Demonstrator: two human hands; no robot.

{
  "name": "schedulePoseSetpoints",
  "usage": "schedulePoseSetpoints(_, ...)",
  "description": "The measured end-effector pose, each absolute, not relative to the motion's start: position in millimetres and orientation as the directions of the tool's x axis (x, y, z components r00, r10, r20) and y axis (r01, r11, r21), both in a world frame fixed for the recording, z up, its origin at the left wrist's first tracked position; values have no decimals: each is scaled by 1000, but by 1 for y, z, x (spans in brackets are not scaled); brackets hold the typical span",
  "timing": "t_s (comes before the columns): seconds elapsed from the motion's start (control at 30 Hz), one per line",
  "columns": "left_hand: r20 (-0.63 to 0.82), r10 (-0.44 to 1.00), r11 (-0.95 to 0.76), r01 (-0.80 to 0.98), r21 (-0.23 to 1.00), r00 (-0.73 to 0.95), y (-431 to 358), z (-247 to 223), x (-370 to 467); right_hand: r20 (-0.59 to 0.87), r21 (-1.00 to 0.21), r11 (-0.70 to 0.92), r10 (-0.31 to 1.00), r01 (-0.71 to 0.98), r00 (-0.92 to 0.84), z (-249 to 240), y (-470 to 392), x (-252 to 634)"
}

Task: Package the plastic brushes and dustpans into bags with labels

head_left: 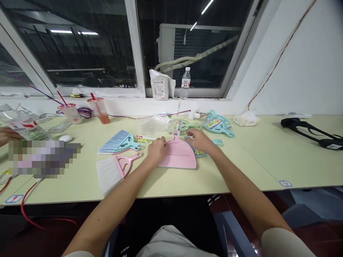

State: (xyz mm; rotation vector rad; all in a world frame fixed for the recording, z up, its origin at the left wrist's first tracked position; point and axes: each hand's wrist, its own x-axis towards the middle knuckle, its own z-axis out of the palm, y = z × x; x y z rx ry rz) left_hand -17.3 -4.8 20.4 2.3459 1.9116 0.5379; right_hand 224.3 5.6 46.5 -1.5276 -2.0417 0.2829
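The left hand (157,151) pinches the left edge of the pink dustpan (179,154), between both hands; whether the right hand's (199,140) curled fingers grip anything, I cannot tell. Sliding the pan rightward could snag the blue packaged set (199,153) beneath that hand.

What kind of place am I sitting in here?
Perhaps a small workshop or shared workroom: a long pale table with small numbered-looking stickers, packaged dustpan sets, and another person's hand at the left.
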Motion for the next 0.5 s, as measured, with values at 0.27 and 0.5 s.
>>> schedulePoseSetpoints(0.27,342,928,-244,937,251,150,-1,44,-33,311,-392,241,943,888,-119,11,12,184)
schedulePoseSetpoints(0.5,13,975,-223,966,132,223,-20,63,-123,483,-430,365,866,826,-132,8,8,193)
